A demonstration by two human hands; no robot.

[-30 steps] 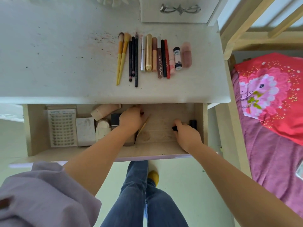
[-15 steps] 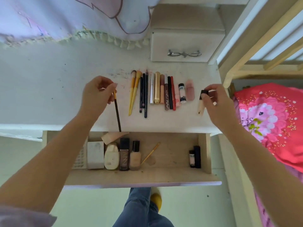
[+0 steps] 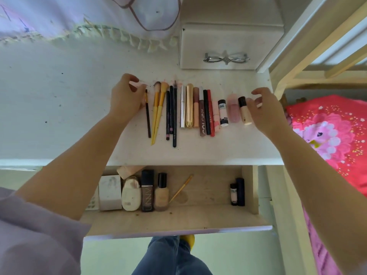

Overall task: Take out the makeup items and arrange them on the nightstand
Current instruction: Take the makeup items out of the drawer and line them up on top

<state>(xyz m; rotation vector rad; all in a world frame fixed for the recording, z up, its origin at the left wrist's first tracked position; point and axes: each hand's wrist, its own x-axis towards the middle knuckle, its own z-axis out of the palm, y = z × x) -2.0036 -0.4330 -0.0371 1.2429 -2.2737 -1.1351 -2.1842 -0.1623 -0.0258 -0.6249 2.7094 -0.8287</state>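
On the white nightstand [image 3: 59, 116] a row of makeup items [image 3: 190, 108] lies side by side: yellow brushes, pencils, a gold tube, lip tubes. My left hand [image 3: 127, 98] rests at the row's left end, its fingertips touching a thin dark brush [image 3: 148, 116] that lies flat. At the right end my right hand [image 3: 266, 110] hovers with relaxed fingers, its thumb against a beige tube with a black cap [image 3: 245, 112]. Below, the open drawer [image 3: 208, 217] holds a white box, a cream compact [image 3: 131, 193], a dark tube, a foundation bottle [image 3: 161, 192], a gold brush [image 3: 180, 188] and two small dark tubes [image 3: 237, 192].
A small white box drawer with a silver handle [image 3: 226, 58] stands at the back of the nightstand. A fringed cloth [image 3: 89, 18] hangs over the back left. To the right are a wooden bed frame [image 3: 317, 46] and a pink pillow [image 3: 333, 132].
Both hands came up from the drawer carrying items. The dark brush and the beige tube now lie at the two ends of the row, and both grips have loosened.
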